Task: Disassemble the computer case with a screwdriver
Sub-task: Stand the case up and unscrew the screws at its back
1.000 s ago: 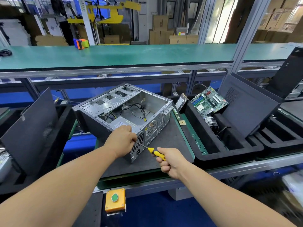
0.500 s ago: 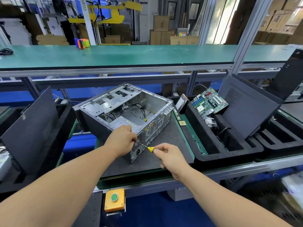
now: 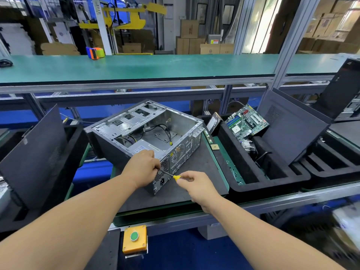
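- Right hand (image 3: 195,184) pinches the yellow handle of the screwdriver (image 3: 174,176); fingers curled round the handle end, most of it hidden in the hand.
- Left hand (image 3: 143,168) rests on the near corner of the computer case (image 3: 145,137), fingers curled at the metal shaft near the tip, apparently steadying it; exact finger contact hidden.
- Tip sits at the rear panel by the vent grille above the power socket; screw itself too small to see.
- Case lies on its side on the dark mat (image 3: 198,168), towards the mat's left and far edges, rear panel facing the near right.
- Done, judging by layout: side cover is off, interior mostly bare, only cables (image 3: 155,131) and a power supply (image 3: 144,147) left inside.
- Motherboard (image 3: 246,121) already stands in the foam tray (image 3: 272,180) off the mat's right edge, next to a dark side panel (image 3: 292,129).
- Left, likely: power-supply screws on the rear panel, then lifting the supply and cables out.
- Late-stage overall; the current screw's progress cannot be told.
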